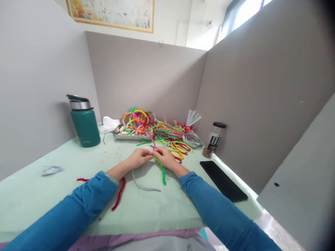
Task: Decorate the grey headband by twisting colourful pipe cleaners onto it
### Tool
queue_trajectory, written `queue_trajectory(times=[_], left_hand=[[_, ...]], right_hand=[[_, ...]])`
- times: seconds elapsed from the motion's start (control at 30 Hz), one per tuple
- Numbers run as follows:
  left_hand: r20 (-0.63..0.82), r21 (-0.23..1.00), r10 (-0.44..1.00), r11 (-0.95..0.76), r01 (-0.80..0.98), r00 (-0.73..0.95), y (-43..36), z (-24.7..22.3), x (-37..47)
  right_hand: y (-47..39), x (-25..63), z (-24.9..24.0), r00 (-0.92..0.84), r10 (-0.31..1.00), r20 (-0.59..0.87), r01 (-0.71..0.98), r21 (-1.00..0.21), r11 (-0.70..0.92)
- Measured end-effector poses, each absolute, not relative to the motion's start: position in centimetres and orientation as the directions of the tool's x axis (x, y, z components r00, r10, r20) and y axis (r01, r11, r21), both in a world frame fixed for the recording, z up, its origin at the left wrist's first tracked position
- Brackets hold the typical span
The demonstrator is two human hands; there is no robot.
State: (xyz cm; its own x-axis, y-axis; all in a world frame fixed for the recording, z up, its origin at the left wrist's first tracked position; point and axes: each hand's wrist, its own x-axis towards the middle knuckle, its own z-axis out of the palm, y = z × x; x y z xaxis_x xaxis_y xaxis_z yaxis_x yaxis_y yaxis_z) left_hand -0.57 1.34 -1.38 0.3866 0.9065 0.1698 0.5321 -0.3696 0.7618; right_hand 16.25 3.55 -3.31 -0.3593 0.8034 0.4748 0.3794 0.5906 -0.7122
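Note:
My left hand (140,158) and my right hand (165,158) meet in a pinch above the middle of the table. Between their fingertips is the join of a pink pipe cleaner (148,133), rising toward the back, and a green pipe cleaner (163,174), hanging below my right hand. The exact grip is partly hidden by the fingers. A grey wire (143,188) curves on the table below my left hand. Near my left forearm lies a dark red pipe cleaner (119,195), with another red piece (82,179) showing on the forearm's other side.
A metal tray (131,138) at the back holds small pieces and pipe-cleaner loops. Beside it lie a heap of colourful pipe cleaners (167,129) and a grey wire coil (193,141). A green bottle (86,127) stands left; a black-lidded jar (214,141) and black phone (222,181) are right.

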Motion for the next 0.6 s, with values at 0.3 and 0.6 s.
queue_trajectory(times=[0.3, 0.6], left_hand=[[0.141, 0.782, 0.918, -0.333, 0.527, 0.372, 1.39, -1.34, -0.65], [0.129, 0.795, 0.929, -0.306, 0.525, 0.347, 1.49, -1.25, -0.62]], right_hand=[[3.74, 16.25, -3.58, -0.359, 0.804, 0.474, 0.347, -0.731, 0.587], [3.70, 16.31, -3.61, -0.387, 0.789, 0.477, 0.310, -0.739, 0.598]])
